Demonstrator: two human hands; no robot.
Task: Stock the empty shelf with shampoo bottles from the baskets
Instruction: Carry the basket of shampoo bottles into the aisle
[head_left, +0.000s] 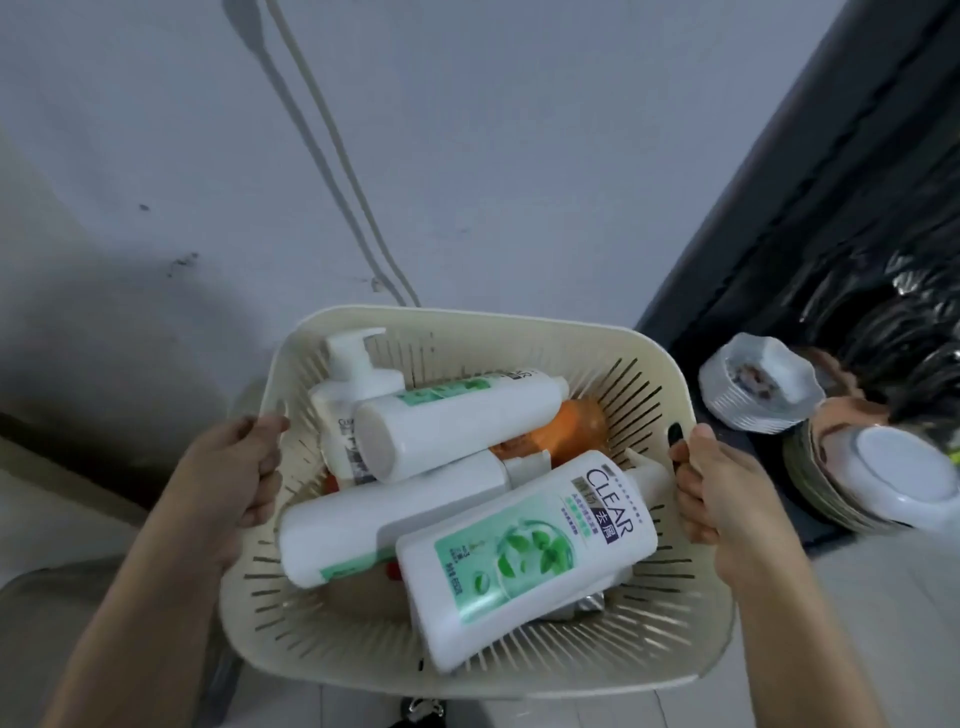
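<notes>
A cream slotted plastic basket (613, 358) fills the middle of the view, held up in front of a white wall. My left hand (234, 467) grips its left rim and my right hand (722, 493) grips the handle hole on its right rim. Inside lie several shampoo bottles on their sides: a white and green CLEAR bottle (524, 556) nearest me, two more white bottles (452, 426) across the middle, a white pump bottle (353, 374) at the back left, and an orange bottle (571, 431) underneath. No shelf is in view.
To the right stand stacks of white bowls and plates (758, 389) on a dark surface, with black plastic sheeting (831, 234) behind. Two cables (332, 171) run down the white wall. Pale floor tiles show below the basket.
</notes>
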